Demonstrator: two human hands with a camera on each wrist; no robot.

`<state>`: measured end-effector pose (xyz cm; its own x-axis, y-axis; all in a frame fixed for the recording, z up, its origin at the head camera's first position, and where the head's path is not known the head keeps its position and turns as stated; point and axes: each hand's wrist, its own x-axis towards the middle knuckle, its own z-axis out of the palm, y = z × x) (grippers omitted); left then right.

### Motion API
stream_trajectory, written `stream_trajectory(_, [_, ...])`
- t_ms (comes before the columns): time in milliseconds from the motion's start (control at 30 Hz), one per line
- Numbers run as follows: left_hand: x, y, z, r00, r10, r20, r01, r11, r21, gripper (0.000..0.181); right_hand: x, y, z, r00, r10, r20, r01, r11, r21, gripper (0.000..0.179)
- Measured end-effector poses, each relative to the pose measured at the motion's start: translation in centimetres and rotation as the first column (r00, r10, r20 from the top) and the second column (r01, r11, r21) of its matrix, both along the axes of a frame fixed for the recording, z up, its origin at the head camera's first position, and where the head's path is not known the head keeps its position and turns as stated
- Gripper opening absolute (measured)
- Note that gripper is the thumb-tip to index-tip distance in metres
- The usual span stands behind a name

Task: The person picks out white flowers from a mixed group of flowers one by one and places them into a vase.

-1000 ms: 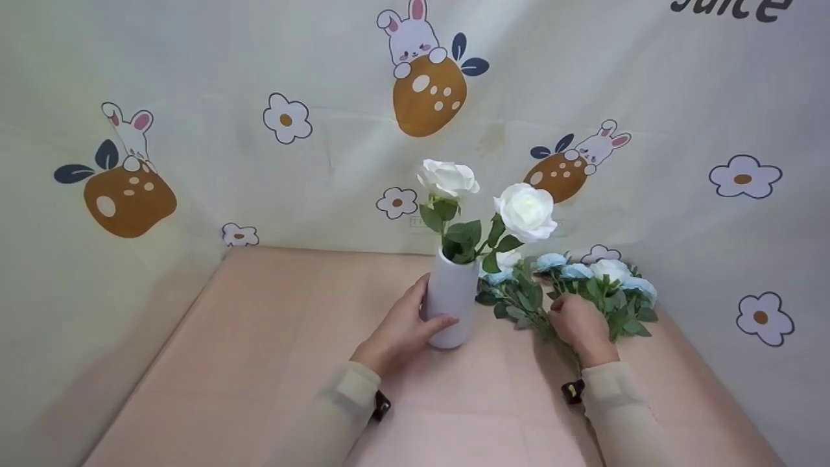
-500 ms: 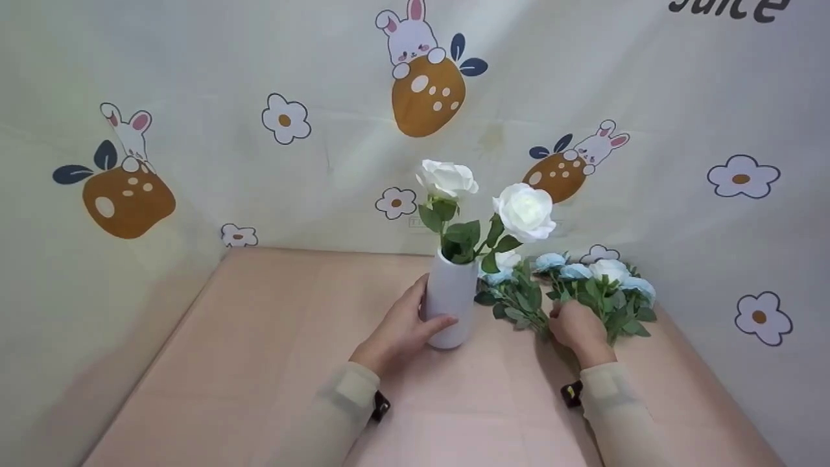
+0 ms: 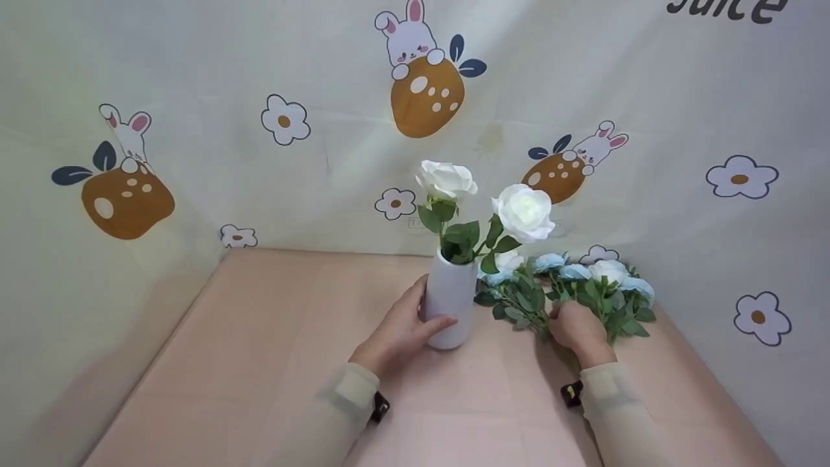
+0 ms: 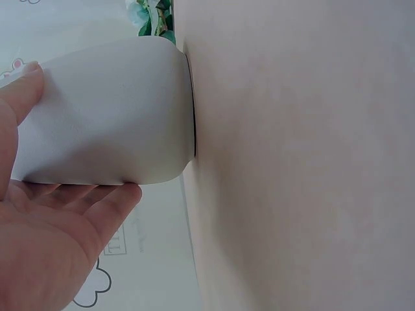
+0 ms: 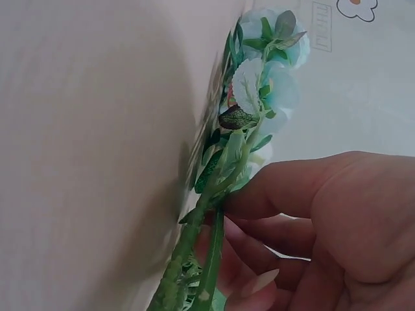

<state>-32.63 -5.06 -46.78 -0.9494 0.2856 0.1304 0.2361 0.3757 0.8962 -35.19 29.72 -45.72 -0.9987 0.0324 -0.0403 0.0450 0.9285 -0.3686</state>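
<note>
In the head view, a smooth, white, cylindrical vase (image 3: 449, 311) stands roughly upright at the middle of the frame, on a desk (image 3: 279, 337) with a pale pink covering. The left grip (image 3: 399, 327) grasps it low on its left side: the thumb crosses the front, and the left wrist view shows the fingers braced along the opposite wall. That hold probably steadies the vase, since two large white roses with green leaves rise from its mouth and make it look top-heavy. One white rose (image 3: 446, 179) stands nearly straight above the rim; the other white rose (image 3: 524, 212) leans out toward the right of the frame, likely because the wide mouth lets its stem slant.

Right of centre, the right grip (image 3: 579, 327) is curled among the loose flowers, and the right wrist view shows its fingers grasping slim green stems (image 5: 211, 256); exactly how many they pinch cannot be told. Holding the stems below the blooms presumably spares the petals. Around it, a leafy bunch of pale blue and white flowers (image 3: 603, 295) and a smaller blue-and-white bunch (image 3: 522, 298) lie on the desk, blooms toward the printed white backdrop (image 3: 324, 168), which leaves the stems facing the person, within easy reach.
</note>
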Motion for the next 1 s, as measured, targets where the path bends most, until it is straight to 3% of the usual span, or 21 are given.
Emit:
stream_trajectory(400, [-0.16,-0.06,-0.01,0.999,-0.006,-0.032,0.006,1.000,-0.025,0.096,0.14,-0.07,0.08,0.999,-0.010,0.031,0.008,0.999,0.051,0.027])
stream_trajectory(1000, [0.02,-0.05,0.14,1.000,0.002,-0.003,-0.003,0.999,-0.034,0.098,0.34,-0.24,0.74,0.999,-0.029,-0.024,0.029,0.999,-0.019,0.036])
